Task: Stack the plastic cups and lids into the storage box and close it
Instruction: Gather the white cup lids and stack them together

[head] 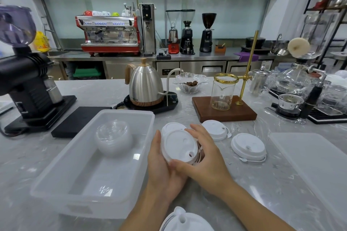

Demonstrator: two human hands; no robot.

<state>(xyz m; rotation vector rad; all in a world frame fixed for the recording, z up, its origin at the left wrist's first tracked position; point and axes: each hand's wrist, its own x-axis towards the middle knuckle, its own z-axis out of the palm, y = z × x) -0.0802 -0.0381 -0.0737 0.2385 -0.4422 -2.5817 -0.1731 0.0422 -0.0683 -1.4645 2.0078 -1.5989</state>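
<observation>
Both hands hold a stack of white lids tilted toward me, just right of the translucent storage box. My left hand cups the stack from the left and below. My right hand wraps it from the right, thumb at its lower edge. A stack of clear plastic cups or lids lies inside the box at its far end. More white lids lie on the counter: one behind my right hand, one further right, one at the bottom edge. The box's lid lies at the right.
A steel kettle on its black base stands behind the box. A wooden drip stand with a glass jug stands at the back right. A black grinder and flat black scale stand left. Glassware crowds the far right.
</observation>
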